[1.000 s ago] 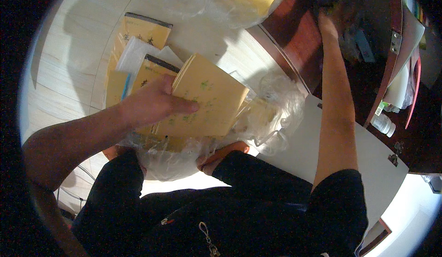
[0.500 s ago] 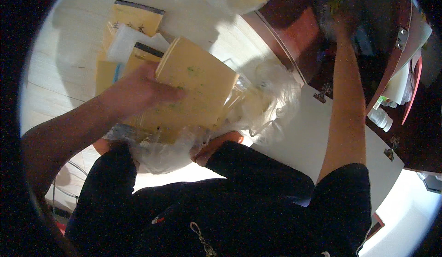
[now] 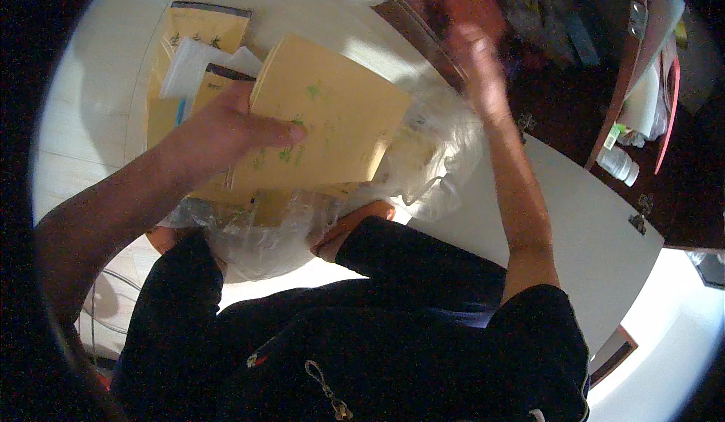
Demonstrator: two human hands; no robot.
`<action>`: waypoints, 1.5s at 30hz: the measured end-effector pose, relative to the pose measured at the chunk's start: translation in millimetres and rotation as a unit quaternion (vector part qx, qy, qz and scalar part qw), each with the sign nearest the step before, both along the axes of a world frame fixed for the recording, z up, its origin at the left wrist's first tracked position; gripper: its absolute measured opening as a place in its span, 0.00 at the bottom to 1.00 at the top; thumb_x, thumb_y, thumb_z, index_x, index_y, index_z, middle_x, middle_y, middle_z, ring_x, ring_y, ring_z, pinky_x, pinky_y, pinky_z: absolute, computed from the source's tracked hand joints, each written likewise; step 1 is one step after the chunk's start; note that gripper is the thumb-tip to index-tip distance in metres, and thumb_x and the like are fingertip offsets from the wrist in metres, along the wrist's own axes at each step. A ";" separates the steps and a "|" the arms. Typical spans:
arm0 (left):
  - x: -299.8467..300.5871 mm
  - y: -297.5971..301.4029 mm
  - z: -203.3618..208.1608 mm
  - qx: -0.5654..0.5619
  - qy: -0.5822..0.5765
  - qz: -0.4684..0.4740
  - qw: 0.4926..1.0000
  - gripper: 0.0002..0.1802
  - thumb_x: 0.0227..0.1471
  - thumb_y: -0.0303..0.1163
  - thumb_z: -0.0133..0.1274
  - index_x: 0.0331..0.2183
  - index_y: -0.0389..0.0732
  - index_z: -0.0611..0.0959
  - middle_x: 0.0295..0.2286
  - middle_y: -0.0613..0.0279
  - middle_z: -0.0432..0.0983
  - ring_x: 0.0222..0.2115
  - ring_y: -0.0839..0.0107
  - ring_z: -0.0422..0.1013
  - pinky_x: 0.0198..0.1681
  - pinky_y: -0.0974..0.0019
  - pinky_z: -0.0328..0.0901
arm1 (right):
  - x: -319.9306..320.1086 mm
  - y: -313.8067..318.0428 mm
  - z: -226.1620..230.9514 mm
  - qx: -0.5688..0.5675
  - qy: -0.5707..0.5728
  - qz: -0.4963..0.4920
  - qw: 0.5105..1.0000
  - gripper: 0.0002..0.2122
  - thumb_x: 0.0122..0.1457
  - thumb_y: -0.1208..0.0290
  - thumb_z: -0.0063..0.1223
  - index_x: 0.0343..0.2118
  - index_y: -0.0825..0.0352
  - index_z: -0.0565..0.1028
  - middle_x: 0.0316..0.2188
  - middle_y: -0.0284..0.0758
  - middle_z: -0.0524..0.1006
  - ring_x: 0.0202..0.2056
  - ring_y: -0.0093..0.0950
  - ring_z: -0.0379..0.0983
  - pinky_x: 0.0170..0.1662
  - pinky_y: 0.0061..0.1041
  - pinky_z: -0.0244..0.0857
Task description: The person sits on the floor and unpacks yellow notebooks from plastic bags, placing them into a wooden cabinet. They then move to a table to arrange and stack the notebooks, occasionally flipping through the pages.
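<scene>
My left hand is closed on a small stack of tan paper-covered exercise books, thumb on top of the cover. Green handwriting marks the upper cover. Below the stack lies a clear plastic bag with more tan books partly inside it, between my feet. My right hand is in the air by the edge of a dark red cabinet. Motion blurs its fingers, which look stretched out, and nothing shows in them.
Beyond my left hand, more tan exercise books and a white sheet lie on the pale floor. An open white cabinet door with metal hinges spans the right. Inside the cabinet are a clear plastic bottle and assorted items.
My right hand has come out of the dark cabinet, moving left and towards me. My left hand keeps hold of the exercise books, which have shifted slightly. The view has turned a little.
</scene>
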State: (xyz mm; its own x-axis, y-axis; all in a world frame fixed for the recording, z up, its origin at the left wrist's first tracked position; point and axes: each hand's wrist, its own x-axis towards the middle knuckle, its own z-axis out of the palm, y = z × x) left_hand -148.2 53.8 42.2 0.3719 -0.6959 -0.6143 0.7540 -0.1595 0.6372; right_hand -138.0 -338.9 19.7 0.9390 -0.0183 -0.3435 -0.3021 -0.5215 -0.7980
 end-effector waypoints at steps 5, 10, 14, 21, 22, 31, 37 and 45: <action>7.2 -6.3 -8.1 -0.032 0.015 0.020 0.999 0.29 0.41 0.35 0.58 0.45 0.37 0.69 0.38 0.59 0.73 0.37 0.68 0.70 0.42 0.64 0.65 | -51.0 91.7 29.7 0.424 0.330 -0.106 0.837 0.27 0.56 0.51 0.41 0.52 0.67 0.60 0.49 0.35 0.66 0.47 0.29 0.66 0.48 0.28 0.60; 19.5 -25.2 -12.8 -0.073 -0.027 0.071 0.994 0.29 0.42 0.36 0.58 0.46 0.38 0.67 0.38 0.58 0.73 0.37 0.66 0.70 0.40 0.64 0.66 | -50.7 82.6 39.4 0.292 0.294 -0.165 0.895 0.24 0.52 0.67 0.54 0.51 0.69 0.61 0.44 0.36 0.71 0.45 0.27 0.68 0.49 0.27 0.61; 17.6 -31.9 -10.4 -0.006 -0.067 0.124 0.990 0.20 0.42 0.30 0.55 0.40 0.35 0.73 0.33 0.59 0.75 0.33 0.71 0.71 0.37 0.68 0.66 | -56.7 86.4 48.2 0.267 0.233 -0.185 0.917 0.21 0.51 0.68 0.56 0.46 0.68 0.64 0.42 0.35 0.71 0.43 0.26 0.69 0.47 0.27 0.63; 16.2 -26.4 -17.3 0.045 -0.140 0.014 0.989 0.18 0.42 0.27 0.55 0.39 0.34 0.76 0.31 0.61 0.75 0.32 0.75 0.69 0.38 0.71 0.64 | -64.3 95.3 62.7 0.009 0.139 -0.024 0.990 0.17 0.50 0.65 0.57 0.41 0.67 0.71 0.33 0.29 0.74 0.36 0.18 0.69 0.42 0.18 0.61; 16.4 -26.2 -12.7 0.079 -0.149 -0.024 0.985 0.18 0.42 0.27 0.55 0.39 0.34 0.76 0.31 0.62 0.75 0.32 0.76 0.69 0.38 0.72 0.64 | -68.9 93.0 58.5 0.021 0.135 -0.022 0.990 0.16 0.50 0.66 0.57 0.41 0.67 0.71 0.33 0.29 0.74 0.36 0.18 0.68 0.42 0.18 0.61; -5.3 -19.0 -29.6 -0.022 -0.126 -0.135 0.983 0.19 0.43 0.26 0.54 0.41 0.34 0.74 0.33 0.62 0.74 0.31 0.77 0.68 0.37 0.74 0.63 | -94.1 128.8 57.7 -0.027 0.302 0.184 0.935 0.19 0.52 0.63 0.54 0.43 0.70 0.70 0.36 0.34 0.75 0.38 0.23 0.68 0.44 0.23 0.62; -45.3 -17.0 -24.3 -0.001 -0.206 -0.264 0.942 0.22 0.45 0.33 0.53 0.42 0.35 0.72 0.36 0.58 0.72 0.36 0.72 0.68 0.40 0.69 0.63 | -177.6 144.1 32.3 0.217 0.435 0.192 0.853 0.26 0.53 0.57 0.51 0.51 0.68 0.63 0.48 0.37 0.67 0.48 0.26 0.61 0.52 0.27 0.54; -20.4 -16.2 -36.9 0.069 -0.144 -0.273 0.949 0.23 0.51 0.45 0.46 0.43 0.37 0.71 0.38 0.59 0.72 0.38 0.68 0.68 0.43 0.68 0.62 | -183.1 169.2 9.3 0.382 0.457 -0.133 0.792 0.24 0.49 0.70 0.56 0.49 0.69 0.64 0.45 0.38 0.70 0.44 0.31 0.67 0.47 0.32 0.62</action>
